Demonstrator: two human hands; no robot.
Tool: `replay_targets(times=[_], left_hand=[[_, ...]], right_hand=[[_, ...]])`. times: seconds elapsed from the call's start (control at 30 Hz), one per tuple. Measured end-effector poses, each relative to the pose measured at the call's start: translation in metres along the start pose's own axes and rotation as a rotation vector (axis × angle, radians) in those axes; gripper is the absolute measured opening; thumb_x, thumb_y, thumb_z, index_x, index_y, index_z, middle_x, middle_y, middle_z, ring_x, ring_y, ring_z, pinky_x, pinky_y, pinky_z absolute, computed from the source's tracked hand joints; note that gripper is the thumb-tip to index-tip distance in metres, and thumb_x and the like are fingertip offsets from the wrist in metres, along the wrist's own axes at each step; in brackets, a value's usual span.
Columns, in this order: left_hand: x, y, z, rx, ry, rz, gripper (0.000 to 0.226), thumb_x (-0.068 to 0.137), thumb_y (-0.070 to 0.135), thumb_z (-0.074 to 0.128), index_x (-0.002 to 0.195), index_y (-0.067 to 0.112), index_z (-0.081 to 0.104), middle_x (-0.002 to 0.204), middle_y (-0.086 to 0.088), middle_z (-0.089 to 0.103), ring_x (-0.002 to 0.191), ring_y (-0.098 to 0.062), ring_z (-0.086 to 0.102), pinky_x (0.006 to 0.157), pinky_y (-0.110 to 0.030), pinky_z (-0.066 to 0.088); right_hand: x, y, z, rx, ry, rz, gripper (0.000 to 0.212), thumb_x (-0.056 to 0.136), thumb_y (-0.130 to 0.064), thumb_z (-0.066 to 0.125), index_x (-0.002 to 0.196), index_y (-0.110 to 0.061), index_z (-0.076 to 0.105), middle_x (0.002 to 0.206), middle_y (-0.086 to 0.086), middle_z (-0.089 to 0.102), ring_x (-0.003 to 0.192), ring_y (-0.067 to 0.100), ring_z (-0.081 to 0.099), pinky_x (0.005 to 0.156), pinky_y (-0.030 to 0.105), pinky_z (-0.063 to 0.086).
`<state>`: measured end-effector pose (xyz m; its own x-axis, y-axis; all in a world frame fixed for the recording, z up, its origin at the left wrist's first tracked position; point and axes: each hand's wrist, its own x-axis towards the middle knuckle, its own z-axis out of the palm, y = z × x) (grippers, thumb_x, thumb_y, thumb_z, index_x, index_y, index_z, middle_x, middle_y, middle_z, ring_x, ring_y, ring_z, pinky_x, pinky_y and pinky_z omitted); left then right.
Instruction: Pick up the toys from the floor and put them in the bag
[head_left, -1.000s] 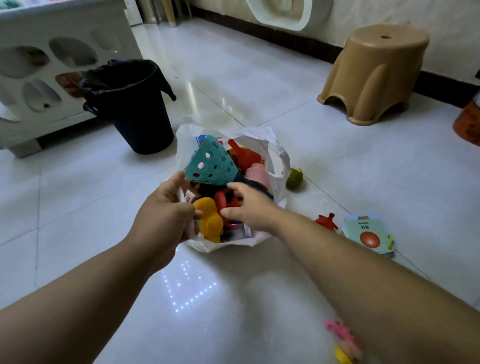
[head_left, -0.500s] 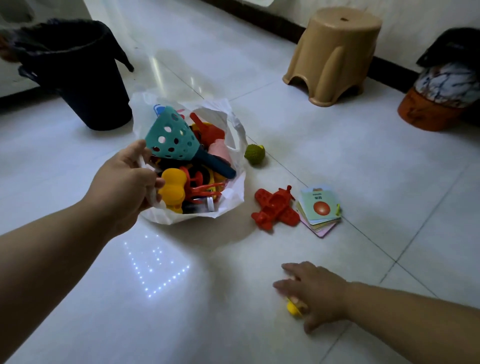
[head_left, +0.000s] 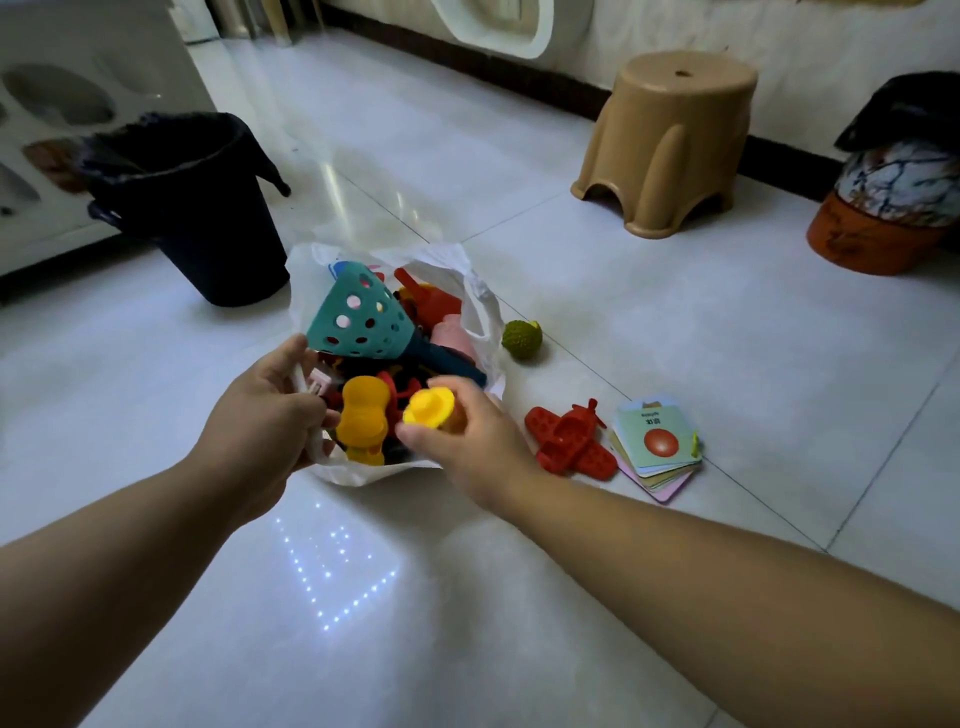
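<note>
A white plastic bag (head_left: 480, 296) lies open on the floor, full of toys: a teal perforated scoop (head_left: 356, 317), a yellow figure (head_left: 362, 423), red and pink pieces. My left hand (head_left: 262, 421) grips the bag's near rim. My right hand (head_left: 467, 441) holds a small yellow toy (head_left: 430, 408) over the bag's near edge. On the floor to the right of the bag lie a red toy plane (head_left: 569, 441), a stack of picture cards (head_left: 657, 447) and a green spiky ball (head_left: 521, 339).
A black bin (head_left: 192, 208) stands behind the bag to the left, beside a white cabinet with oval holes (head_left: 67, 104). A tan plastic stool (head_left: 675, 140) and an orange pot with a patterned bundle (head_left: 883, 208) stand near the far wall.
My right hand picked a small yellow toy off the floor near me and carried it up to the bag. My left hand stays on the bag's rim.
</note>
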<state>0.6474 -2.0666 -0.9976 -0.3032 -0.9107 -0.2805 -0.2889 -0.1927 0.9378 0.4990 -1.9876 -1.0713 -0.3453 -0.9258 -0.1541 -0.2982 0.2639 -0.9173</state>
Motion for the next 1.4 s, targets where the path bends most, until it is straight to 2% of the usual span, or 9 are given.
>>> replay_targets(times=[0.17,0.27,0.37,0.63,0.73,0.83,0.93,1.1,1.4], left_hand=[[0.002,0.002,0.000,-0.004,0.012,-0.005,0.077,0.082,-0.019,0.038,0.145,0.026,0.033,0.089,0.024,0.054,0.077,-0.010,0.059,0.062,-0.030,0.051],[0.003,0.002,0.001,-0.032,0.013,-0.002,0.078,0.081,-0.020,0.037,0.140,0.031,0.038,0.083,0.020,0.060,0.076,-0.015,0.059,0.063,-0.032,0.051],[0.005,0.001,0.001,-0.027,0.000,0.011,0.076,0.081,-0.020,0.036,0.128,0.039,0.042,0.074,0.025,0.065,0.078,-0.016,0.058,0.073,-0.038,0.049],[0.015,-0.003,-0.005,-0.041,-0.006,0.017,0.082,0.080,-0.021,0.037,0.139,0.035,0.038,0.095,0.019,0.056,0.080,-0.016,0.059,0.072,-0.040,0.048],[0.018,-0.006,-0.005,-0.041,-0.023,0.024,0.082,0.080,-0.021,0.035,0.137,0.038,0.039,0.097,0.024,0.056,0.081,-0.016,0.058,0.066,-0.038,0.046],[0.020,-0.009,-0.005,-0.043,-0.027,0.029,0.082,0.081,-0.021,0.036,0.137,0.039,0.040,0.101,0.027,0.055,0.082,-0.013,0.058,0.059,-0.032,0.045],[0.023,-0.010,-0.004,-0.039,-0.032,0.025,0.083,0.081,-0.020,0.036,0.140,0.037,0.037,0.108,0.029,0.054,0.080,-0.009,0.057,0.057,-0.031,0.044],[0.023,-0.008,-0.005,-0.020,-0.018,0.014,0.083,0.080,-0.021,0.035,0.138,0.039,0.038,0.100,0.029,0.057,0.081,-0.013,0.058,0.059,-0.032,0.045],[0.015,-0.007,-0.008,-0.038,0.002,0.014,0.084,0.079,-0.021,0.037,0.137,0.040,0.040,0.091,0.030,0.057,0.083,-0.014,0.058,0.055,-0.029,0.048]], right_hand=[[0.052,-0.039,0.037,0.225,0.053,0.233,0.070,0.080,-0.063,0.056,0.136,-0.024,0.041,0.131,0.002,0.051,0.120,0.026,0.049,0.099,0.046,0.043],[0.058,-0.042,0.048,0.166,-0.156,0.114,0.059,0.089,-0.051,0.054,0.140,-0.024,0.042,0.141,0.002,0.049,0.129,0.025,0.044,0.102,0.038,0.036],[0.062,-0.030,0.042,0.081,-0.046,0.029,0.042,0.094,-0.034,0.052,0.135,-0.023,0.048,0.138,0.003,0.050,0.127,0.023,0.046,0.104,0.039,0.041],[0.009,0.117,-0.033,-0.720,0.106,-0.478,0.020,0.072,-0.014,0.048,0.084,-0.014,0.064,0.079,0.003,0.058,0.066,0.024,0.056,0.046,0.035,0.048],[0.015,0.155,-0.058,-1.068,-0.109,-0.204,0.060,0.068,-0.013,0.053,0.127,-0.025,0.046,0.130,0.012,0.050,0.113,0.040,0.052,0.083,0.050,0.051],[0.030,0.161,-0.065,-1.322,-0.262,0.021,0.072,0.091,-0.023,0.045,0.150,-0.033,0.004,0.160,0.006,-0.004,0.145,0.036,0.001,0.114,0.055,0.013],[0.052,0.155,-0.058,-1.421,-0.310,0.002,0.069,0.094,-0.039,0.045,0.151,-0.033,0.006,0.160,0.006,0.002,0.145,0.033,0.000,0.112,0.058,0.008],[0.074,0.140,-0.050,-1.509,-0.345,0.009,0.055,0.074,-0.039,0.071,0.124,-0.029,0.053,0.133,0.007,0.036,0.126,0.031,0.035,0.109,0.061,0.012],[0.020,0.146,-0.055,-1.231,-0.258,-0.192,0.049,0.081,-0.034,0.064,0.128,-0.030,0.051,0.143,0.009,0.037,0.129,0.033,0.038,0.104,0.047,0.028]])
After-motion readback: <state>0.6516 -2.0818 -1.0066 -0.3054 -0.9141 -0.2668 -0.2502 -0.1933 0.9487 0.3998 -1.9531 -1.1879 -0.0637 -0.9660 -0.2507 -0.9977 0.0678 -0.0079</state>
